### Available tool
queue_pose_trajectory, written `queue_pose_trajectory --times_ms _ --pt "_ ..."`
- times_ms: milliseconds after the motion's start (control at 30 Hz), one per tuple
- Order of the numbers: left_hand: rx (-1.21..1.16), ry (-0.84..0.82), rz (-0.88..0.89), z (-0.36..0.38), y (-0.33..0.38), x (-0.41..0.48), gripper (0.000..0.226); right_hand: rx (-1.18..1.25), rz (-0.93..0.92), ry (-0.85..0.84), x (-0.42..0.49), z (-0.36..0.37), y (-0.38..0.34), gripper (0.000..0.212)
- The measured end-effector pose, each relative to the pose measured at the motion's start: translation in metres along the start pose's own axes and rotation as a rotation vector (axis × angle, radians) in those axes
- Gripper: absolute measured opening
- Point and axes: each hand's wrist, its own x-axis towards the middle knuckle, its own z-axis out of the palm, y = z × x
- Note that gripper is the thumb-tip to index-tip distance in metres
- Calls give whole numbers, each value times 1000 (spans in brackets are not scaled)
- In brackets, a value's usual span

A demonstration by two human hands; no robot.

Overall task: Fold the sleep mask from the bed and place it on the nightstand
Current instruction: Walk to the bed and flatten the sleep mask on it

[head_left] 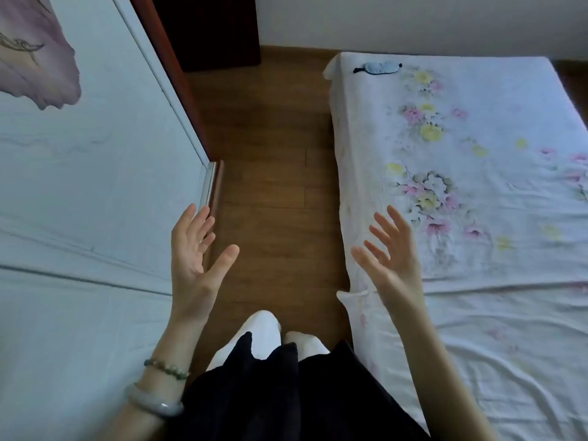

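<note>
A pale blue sleep mask [382, 67] with a black strap lies flat at the far corner of the bed [477, 329], which is covered by a white floral sheet. My left hand [194, 249] is raised over the floor, palm up, fingers spread, holding nothing. My right hand [389, 249] hovers above the bed's near left edge, fingers apart and empty. Both hands are far from the mask. No nightstand is clearly in view.
A wooden floor strip [270, 186] runs between the bed and a white panelled wardrobe door [95, 186] on the left. A dark wooden piece of furniture [206, 30] stands at the far end. My dark skirt and white-clad legs are below.
</note>
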Motion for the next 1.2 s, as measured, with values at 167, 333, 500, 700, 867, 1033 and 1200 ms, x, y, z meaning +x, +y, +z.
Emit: queue_pose_trajectory --times_ms 167,333,500,700,867,1033,1200 --pt "18 -2 -23 6 -7 39 71 14 39 -24 37 12 4 70" --pt "-2 -25 -17 11 -19 107 72 -8 47 -12 100 37 4 72" --pt "-6 -72 -26 14 -27 190 72 4 40 23 178 72 -8 70" --pt "30 -120 12 21 -27 277 69 4 13 76 254 102 -20 71" --pt "38 -155 5 38 -27 333 69 2 30 100 300 110 -21 71" --pt "56 -166 -1 63 -33 395 71 -4 54 120 363 115 -19 72" --pt "53 -133 -3 99 -37 475 71 9 47 99 454 119 -20 72"
